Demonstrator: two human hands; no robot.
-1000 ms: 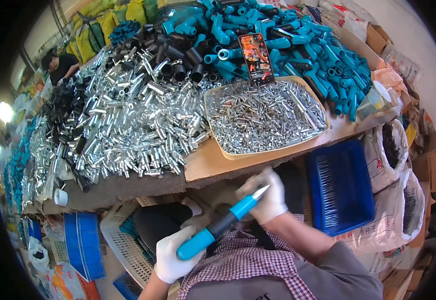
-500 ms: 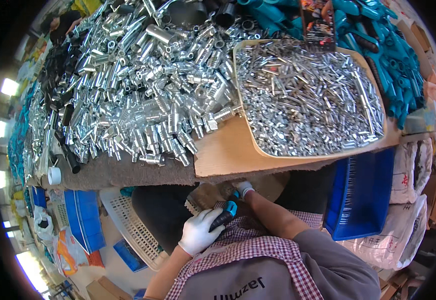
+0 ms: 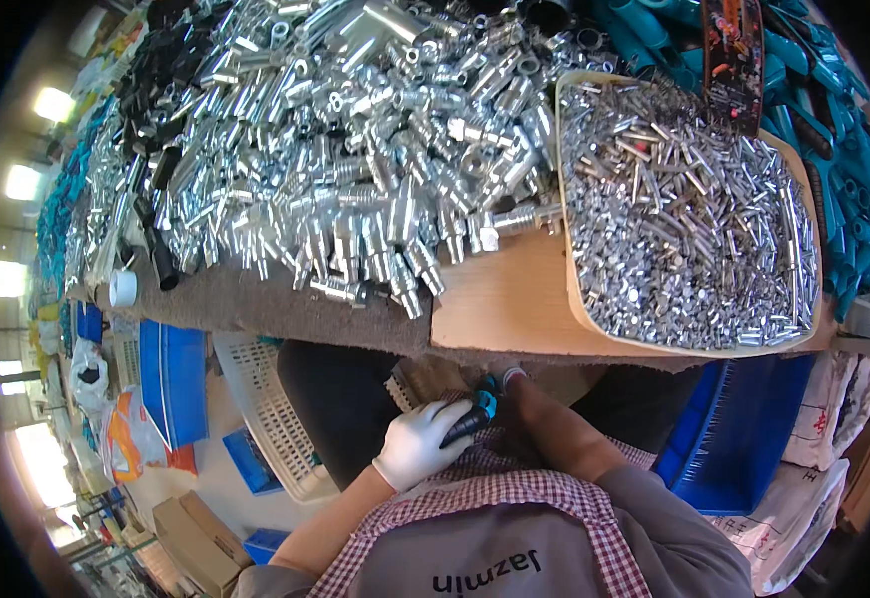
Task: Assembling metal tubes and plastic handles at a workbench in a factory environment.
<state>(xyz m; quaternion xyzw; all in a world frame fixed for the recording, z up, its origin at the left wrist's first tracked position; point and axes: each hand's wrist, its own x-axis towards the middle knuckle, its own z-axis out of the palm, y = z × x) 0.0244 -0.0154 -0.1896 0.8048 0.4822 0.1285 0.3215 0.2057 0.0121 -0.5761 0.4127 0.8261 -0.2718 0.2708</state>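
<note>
The left hand [image 3: 418,447] curls round the teal-and-black handle [image 3: 468,424], long axis slanting forward-right — right hand [image 3: 513,375] mostly hidden, hold unclear.

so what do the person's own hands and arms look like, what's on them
The left hand wears a plain white glove ending at the wrist. The right hand is mostly hidden; only a bit of white shows at its wrist. Both forearms are bare, below short grey sleeves.

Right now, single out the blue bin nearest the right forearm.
The blue plastic bin at the person's right, with thin silvery pieces along its inner left side; the other blue bins all sit on the left.
</note>
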